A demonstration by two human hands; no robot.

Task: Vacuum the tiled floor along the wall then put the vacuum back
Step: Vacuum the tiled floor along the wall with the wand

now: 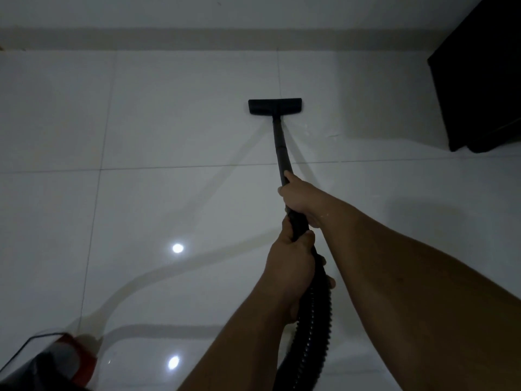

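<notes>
Tall dark cabinet-like furniture block (479,80), standing at upper right against the pale wall (197,12). Beige skirting strip (169,38) along the wall's foot. Two round bright light reflections (177,248), near centre-left and lower down, well apart.

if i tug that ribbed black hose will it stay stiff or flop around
Probably floppy: the ribbed hose already bends in a curve below the left hand. The wand looks rigid, running straight to the floor head, which likely slides easily on the glossy tiles.
</notes>
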